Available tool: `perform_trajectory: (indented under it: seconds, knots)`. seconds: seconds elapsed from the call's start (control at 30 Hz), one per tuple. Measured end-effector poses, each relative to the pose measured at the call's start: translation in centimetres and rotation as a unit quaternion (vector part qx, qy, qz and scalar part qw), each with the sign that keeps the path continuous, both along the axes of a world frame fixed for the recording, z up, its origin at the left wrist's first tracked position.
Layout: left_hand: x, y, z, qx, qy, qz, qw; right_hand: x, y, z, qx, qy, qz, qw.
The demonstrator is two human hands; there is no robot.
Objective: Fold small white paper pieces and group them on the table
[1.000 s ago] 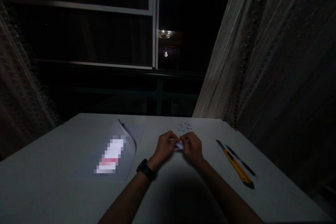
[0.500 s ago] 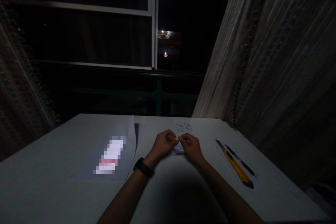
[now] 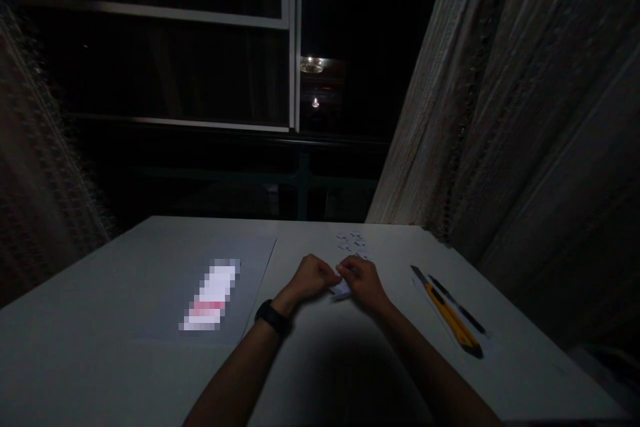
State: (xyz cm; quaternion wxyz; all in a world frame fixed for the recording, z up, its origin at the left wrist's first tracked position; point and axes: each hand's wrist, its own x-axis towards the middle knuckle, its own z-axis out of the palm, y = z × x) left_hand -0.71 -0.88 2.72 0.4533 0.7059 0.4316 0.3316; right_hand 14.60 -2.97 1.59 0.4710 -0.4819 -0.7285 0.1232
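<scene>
While our left hand point(image 3: 313, 278) and right hand point(image 3: 365, 282) pinch a small paper piece point(image 3: 341, 289) between closed fingertips, several little pieces point(image 3: 351, 241) (finished, we think) lie at twelve o'clock of them. One is in work, and the sheet point(image 3: 253, 257) lies flat at nine o'clock.

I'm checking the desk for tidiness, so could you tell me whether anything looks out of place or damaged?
Nothing stands out. The sheet lies flat, the knife and pen lie side by side, and the left hand and right hand pinch a paper scrap.
</scene>
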Motion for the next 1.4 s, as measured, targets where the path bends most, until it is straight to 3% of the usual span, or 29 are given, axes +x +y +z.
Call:
perform_trajectory:
  seconds: [0.27, 0.43, 0.57, 0.83, 1.0, 1.23, 1.4]
  knots:
    - [-0.4, 0.2, -0.4, 0.009, 0.023, -0.053, 0.998, -0.2, -0.3, 0.0, 0.023, -0.062, 0.004, 0.998]
    - [0.0, 0.5, -1.0, -0.011, 0.025, -0.019, 0.999, -0.4, -0.3, 0.0, 0.009, -0.057, -0.002, 0.998]
    - [0.2, 0.3, -0.8, -0.049, 0.004, -0.011, 0.999, -0.2, 0.2, -0.2, -0.052, -0.002, 0.007, 0.999]
    - [-0.2, 0.2, 0.0, -0.146, -0.067, -0.034, 0.986, 1.0, 1.2, 0.4, -0.183, 0.114, 0.104, 0.971]
    - [-0.2, 0.1, 0.1, -0.163, -0.066, -0.033, 0.984, 1.3, 0.9, 0.9, -0.207, 0.100, 0.143, 0.963]
    - [-0.1, 0.1, 0.0, -0.167, -0.056, -0.039, 0.984, 1.0, 1.0, 0.1, -0.181, 0.002, 0.101, 0.978]
    - [-0.1, 0.2, -0.2, -0.162, -0.047, 0.003, 0.986, 0.5, 0.7, 0.1, -0.139, -0.037, 0.056, 0.988]
